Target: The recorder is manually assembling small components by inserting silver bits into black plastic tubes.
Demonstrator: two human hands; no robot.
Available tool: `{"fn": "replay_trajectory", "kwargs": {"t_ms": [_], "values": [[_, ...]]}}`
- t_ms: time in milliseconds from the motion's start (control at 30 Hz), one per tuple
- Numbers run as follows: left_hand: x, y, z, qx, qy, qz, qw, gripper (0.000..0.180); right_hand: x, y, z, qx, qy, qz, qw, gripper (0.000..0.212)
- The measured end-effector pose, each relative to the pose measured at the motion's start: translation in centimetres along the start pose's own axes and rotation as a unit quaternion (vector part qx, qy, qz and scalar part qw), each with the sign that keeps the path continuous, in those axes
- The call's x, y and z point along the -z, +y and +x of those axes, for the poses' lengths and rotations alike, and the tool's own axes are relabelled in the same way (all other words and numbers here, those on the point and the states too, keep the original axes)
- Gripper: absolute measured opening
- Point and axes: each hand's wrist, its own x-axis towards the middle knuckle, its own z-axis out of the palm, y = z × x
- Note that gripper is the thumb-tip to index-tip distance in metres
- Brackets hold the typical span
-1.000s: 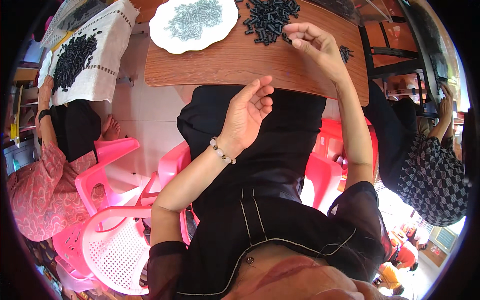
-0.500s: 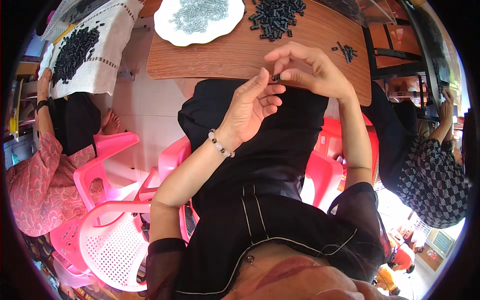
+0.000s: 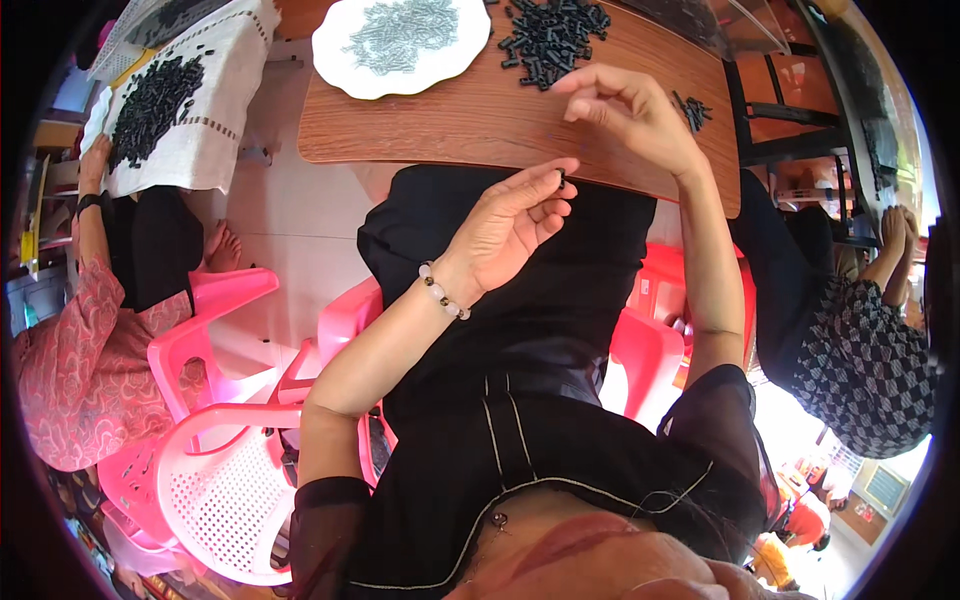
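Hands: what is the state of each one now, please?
Left hand: pinching a small black piece.
Right hand: loosely open, nothing visible in it.

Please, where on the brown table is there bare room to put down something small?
The widest bare patch of the wooden table lies between the white plate and the near edge. A smaller one lies right of your right hand, between the little dark pieces and the near right corner. Crowded: the far side, with the plate and the black heap.

Black piece [image 3: 562,179] in left hand [image 3: 508,222]
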Motion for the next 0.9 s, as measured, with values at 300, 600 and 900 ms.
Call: {"fn": "replay_trajectory", "kwargs": {"t_ms": [300, 600, 900], "values": [[0.4, 0.0, -0.2, -0.031, 0.013, -0.02, 0.999, 0.025, -1.7, -1.7, 8.8, 0.09, 0.03, -0.18, 0.979, 0.019], [0.6, -0.8, -0.3, -0.022, -0.009, -0.032, 0.999, 0.028, -5.1, -2.3, 14.7, 0.129, 0.039, -0.366, 0.921, 0.02], [0.5, -0.5, -0.2, -0.025, -0.007, -0.044, 0.999, 0.024, -5.4, -1.5, 15.8, 0.12, 0.057, -0.355, 0.925, 0.008]]}}
